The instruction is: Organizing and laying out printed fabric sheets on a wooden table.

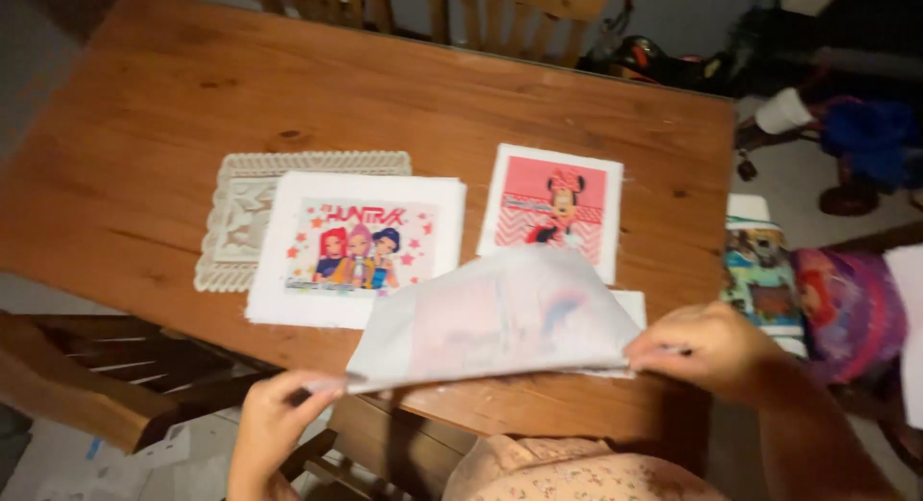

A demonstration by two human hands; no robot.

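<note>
Holding the white fabric sheet [500, 313] above the table's [144, 126] near edge, I had my left hand [274, 414] pinching one corner and my right hand [707, 347] gripping the other; keeping it taut and level seemed wise.

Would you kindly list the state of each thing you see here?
Held cloth: lifted, printed side down, both hands pinching.
Left hand: grip shut on the corner.
Right hand: grip shut on the edge.
Trio print: flat, face up.
Mouse print: flat, face up.
Doily: flat, partly covered.
</note>
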